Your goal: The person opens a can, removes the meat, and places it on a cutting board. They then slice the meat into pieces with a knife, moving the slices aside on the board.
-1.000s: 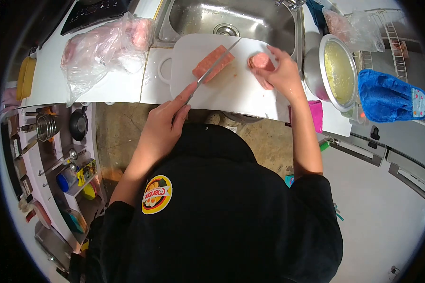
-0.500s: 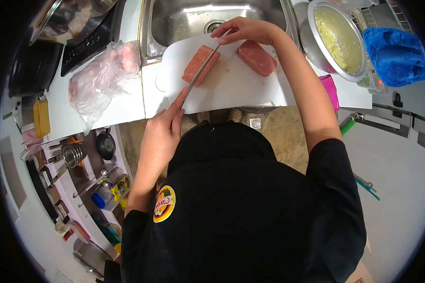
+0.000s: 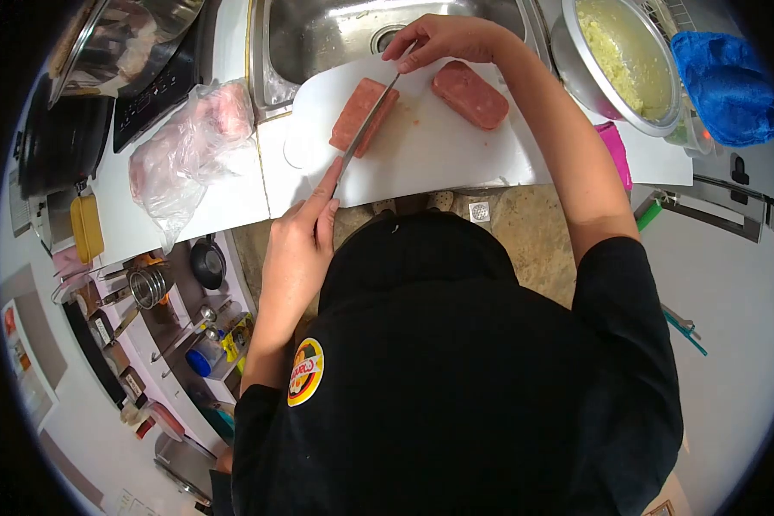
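Note:
A long knife [image 3: 365, 123] lies slantwise along the top of a block of pink luncheon meat [image 3: 353, 113] on the white cutting board [image 3: 421, 163]. Its near end is in my left hand [image 3: 299, 241], the forefinger stretched along it; the handle is mostly hidden in the grip. At the far end, my right hand [image 3: 443, 43] pinches the knife's tip between thumb and fingers. Another luncheon meat block [image 3: 470, 95], round-cornered, rests on the board to the right, beneath my right forearm and apart from the knife.
Beyond the board is a steel sink [image 3: 318, 39]. Meat in a clear plastic bag [image 3: 189, 155] lies on the left counter, beside a black cooker [image 3: 159, 99]. A steel bowl [image 3: 568, 64] with pale yellow shreds and a blue cloth [image 3: 722, 90] are at the right.
The view has shifted slightly. The right-hand luncheon meat block now shows more of its top. Both hands keep their hold on the knife, which stays across the left block.

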`<state>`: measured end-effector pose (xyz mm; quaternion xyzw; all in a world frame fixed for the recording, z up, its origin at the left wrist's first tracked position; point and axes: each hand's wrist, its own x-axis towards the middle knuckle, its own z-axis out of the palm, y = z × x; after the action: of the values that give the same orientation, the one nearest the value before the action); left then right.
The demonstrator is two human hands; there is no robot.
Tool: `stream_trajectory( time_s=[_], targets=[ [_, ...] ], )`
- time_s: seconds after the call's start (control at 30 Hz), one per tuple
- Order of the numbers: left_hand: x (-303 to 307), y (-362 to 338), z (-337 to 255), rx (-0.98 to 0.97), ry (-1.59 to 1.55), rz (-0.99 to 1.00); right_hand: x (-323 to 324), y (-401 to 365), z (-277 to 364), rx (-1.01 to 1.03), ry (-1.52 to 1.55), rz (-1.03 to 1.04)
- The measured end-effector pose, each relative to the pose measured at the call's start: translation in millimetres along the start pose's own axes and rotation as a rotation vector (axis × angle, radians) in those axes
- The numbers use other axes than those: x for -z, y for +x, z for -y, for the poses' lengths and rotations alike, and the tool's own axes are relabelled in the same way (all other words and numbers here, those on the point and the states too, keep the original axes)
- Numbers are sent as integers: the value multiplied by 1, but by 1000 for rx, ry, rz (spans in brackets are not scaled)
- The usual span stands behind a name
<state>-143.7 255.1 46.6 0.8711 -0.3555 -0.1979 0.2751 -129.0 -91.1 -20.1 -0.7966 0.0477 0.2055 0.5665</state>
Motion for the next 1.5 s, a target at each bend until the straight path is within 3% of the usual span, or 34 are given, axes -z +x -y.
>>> stream_trajectory(
  time_s=[0.87,1.5],
  targets=[
    [-7,-3,9,-49,88,-14,8,20,-12,127,-218,40],
    [-8,-2,5,58,136,78,9,26,-8,71,-304,81]
  ],
)
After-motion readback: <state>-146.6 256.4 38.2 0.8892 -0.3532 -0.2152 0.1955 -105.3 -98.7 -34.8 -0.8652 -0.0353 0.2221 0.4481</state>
